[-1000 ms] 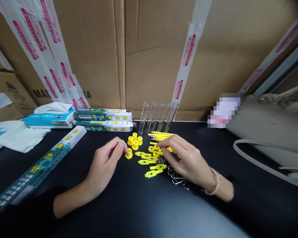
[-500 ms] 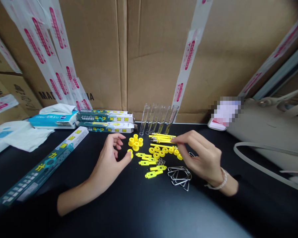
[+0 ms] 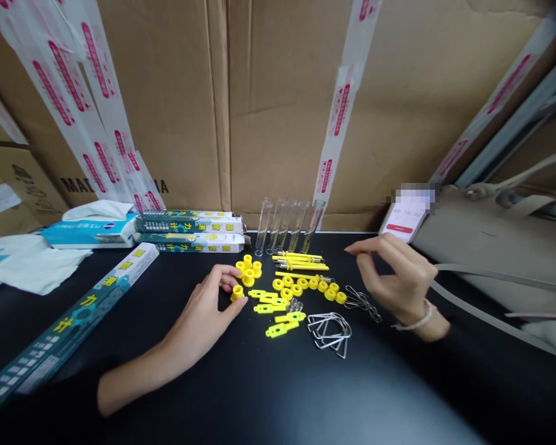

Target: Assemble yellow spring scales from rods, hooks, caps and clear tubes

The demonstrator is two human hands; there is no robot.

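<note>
My left hand (image 3: pixel 204 312) rests on the black table, fingers curved and apart from the thumb. A yellow flanged cap (image 3: pixel 237 293) stands between its thumb and fingertips, seemingly not gripped. Just beyond stand several similar yellow caps (image 3: pixel 248 277). My right hand (image 3: pixel 396 278) hovers at the right, thumb and index finger drawn together, nothing visible in them. Left of it lie yellow rods with metal springs (image 3: pixel 301 266) and several yellow rings (image 3: pixel 296 289). Nearer me are flat yellow tabs with slots (image 3: pixel 278 330), small coils (image 3: pixel 295 306), bent wire frames (image 3: pixel 328 334) and wire hooks (image 3: pixel 364 304).
Several clear tubes (image 3: pixel 290 225) stand upright against the cardboard (image 3: pixel 278 123) at the back. Printed boxes (image 3: pixel 189 232), another long box (image 3: pixel 74 324) and a tissue pack (image 3: pixel 90 232) are on the left. A phone (image 3: pixel 405 213) leans by a beige bag (image 3: pixel 486 228) at right.
My right hand has moved right, away from the yellow rods, uncovering the wire hooks and rings. The left hand stays by its cap. The whole view has shifted slightly.
</note>
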